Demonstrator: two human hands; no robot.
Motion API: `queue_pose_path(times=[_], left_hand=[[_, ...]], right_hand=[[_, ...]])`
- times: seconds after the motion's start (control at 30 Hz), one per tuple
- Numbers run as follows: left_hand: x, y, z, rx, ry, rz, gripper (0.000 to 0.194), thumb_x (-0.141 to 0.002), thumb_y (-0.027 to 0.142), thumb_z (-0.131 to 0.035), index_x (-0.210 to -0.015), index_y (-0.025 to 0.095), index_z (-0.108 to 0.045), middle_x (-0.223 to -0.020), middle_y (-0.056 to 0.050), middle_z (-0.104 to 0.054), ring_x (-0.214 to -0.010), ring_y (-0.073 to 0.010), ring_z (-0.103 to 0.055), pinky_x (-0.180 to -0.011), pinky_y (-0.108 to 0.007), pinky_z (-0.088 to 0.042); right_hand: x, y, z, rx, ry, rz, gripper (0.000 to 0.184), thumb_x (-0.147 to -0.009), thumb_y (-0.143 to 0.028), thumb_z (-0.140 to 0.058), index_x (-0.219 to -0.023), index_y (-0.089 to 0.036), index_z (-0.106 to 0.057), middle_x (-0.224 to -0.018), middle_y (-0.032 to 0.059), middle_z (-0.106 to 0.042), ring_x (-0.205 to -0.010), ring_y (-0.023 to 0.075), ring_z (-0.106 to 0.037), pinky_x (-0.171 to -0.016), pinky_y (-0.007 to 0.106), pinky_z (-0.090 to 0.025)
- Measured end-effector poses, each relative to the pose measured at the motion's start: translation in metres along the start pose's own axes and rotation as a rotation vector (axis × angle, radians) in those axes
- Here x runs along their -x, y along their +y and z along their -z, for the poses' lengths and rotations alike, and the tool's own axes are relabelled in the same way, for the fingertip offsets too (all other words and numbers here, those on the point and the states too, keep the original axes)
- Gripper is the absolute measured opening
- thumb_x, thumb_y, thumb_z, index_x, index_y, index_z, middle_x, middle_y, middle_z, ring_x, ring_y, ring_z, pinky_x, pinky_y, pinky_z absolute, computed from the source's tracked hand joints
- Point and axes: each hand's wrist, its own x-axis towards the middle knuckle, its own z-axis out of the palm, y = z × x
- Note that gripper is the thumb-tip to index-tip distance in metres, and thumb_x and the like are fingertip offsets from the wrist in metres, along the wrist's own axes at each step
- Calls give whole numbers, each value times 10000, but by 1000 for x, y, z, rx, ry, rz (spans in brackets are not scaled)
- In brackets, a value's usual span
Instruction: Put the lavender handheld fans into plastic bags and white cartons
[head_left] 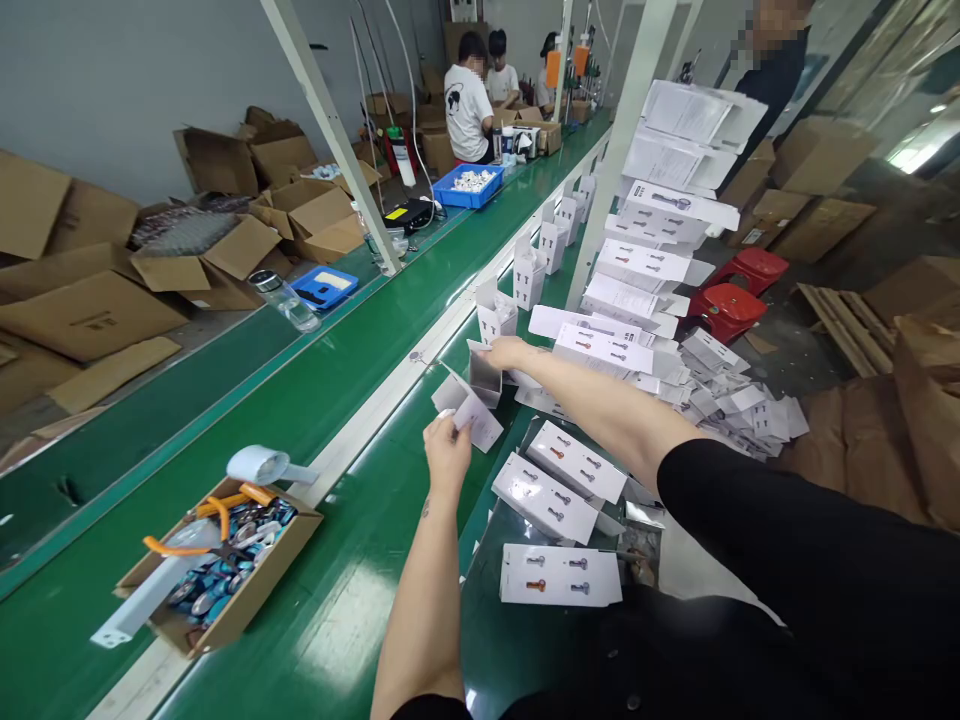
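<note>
1. One white card carton with printed panels point(478, 420) is at the hands, low over the long green-topped bench point(352, 540), its panels and flaps spread open; whether both hands hold the same carton, I cannot tell.
2. The bare left grip point(448, 440) is closed, thumb and fingers pinching a near panel. Such a pinch probably leaves the folds free to swing.
3. The bare right grip point(506, 353) lies at the far upper edge of the open card, fingers bent; how tightly it closes, I cannot tell. Set opposite the left, it seems placed to steady the far side.
4. Several upright white printed cartons point(529, 275) stand in a row beside the white lengthwise strip point(379, 410), just beyond the hands, perhaps lined up to keep them from toppling together.
5. Three flat white cartons with small pictures point(561, 577) lie near the body, and a tall stack of flat white cartons point(604, 345) rises to the right, both presumably for short reaches.
6. A brown cardboard box point(259, 590) straddles the strip, its walls likely containing the loose blue-and-silver pieces point(206, 600); orange-handled pliers point(222, 515) rest on top.
</note>
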Motion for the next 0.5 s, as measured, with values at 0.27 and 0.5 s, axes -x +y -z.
queue_pose_path(times=[0.27, 0.5], left_hand=[[5, 10, 53, -80, 322, -193, 160, -821, 351, -566, -765, 205, -601, -788, -64, -620, -812, -223, -561, -891, -437, -422], [17, 60, 62, -175, 221, -713, 227, -781, 152, -582, -969, 225, -685, -1033, -111, -666, -1138, -302, -505, -961, -486, -399]], right_hand=[[29, 16, 8, -329, 317, 8, 63, -717, -144, -705, -743, -126, -651, -829, 110, -663, -1120, 361, -550, -1005, 526, -374], [77, 83, 156, -911, 599, 5, 219, -724, -146, -668, -929, -93, -610, -838, 67, -673, -867, 220, -648, -818, 397, -536]])
